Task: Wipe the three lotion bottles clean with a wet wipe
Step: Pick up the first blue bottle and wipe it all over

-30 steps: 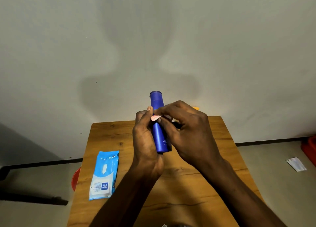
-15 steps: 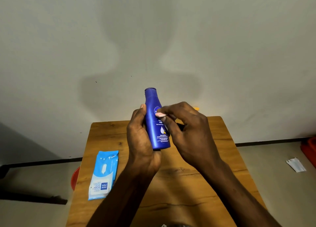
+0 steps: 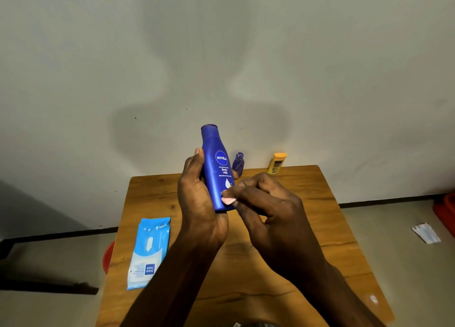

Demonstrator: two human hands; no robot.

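At centre frame your left hand is grasping the tall dark-blue plastic lotion bottle, fingers wrapped round its left side and back, thumb edge up. You are holding it upright and clear of the brown wooden tabletop, label turned toward you, which in my judgement is exposing the printed face for wiping.

Your right hand is pinching a small folded pinkish-white wet wipe between thumb and fingertips and pressing it against the lower right of the label. The rest of that hand is curling loosely, keeping the pad under firm fingertip pressure.

Two other items are standing at the far edge of the table, upper centre-right: a small dark-purple bottle, just beside the held bottle in the frame, and a short yellow-orange bottle further right. Both are well apart from your hands; whether they are clean cannot be told.

The light-blue soft pack of wet wipes is lying flat at lower left, within reach of your left hand, its flap appearing closed.

Judgement: the first bottle is being worked; the cap and back probably need attention.
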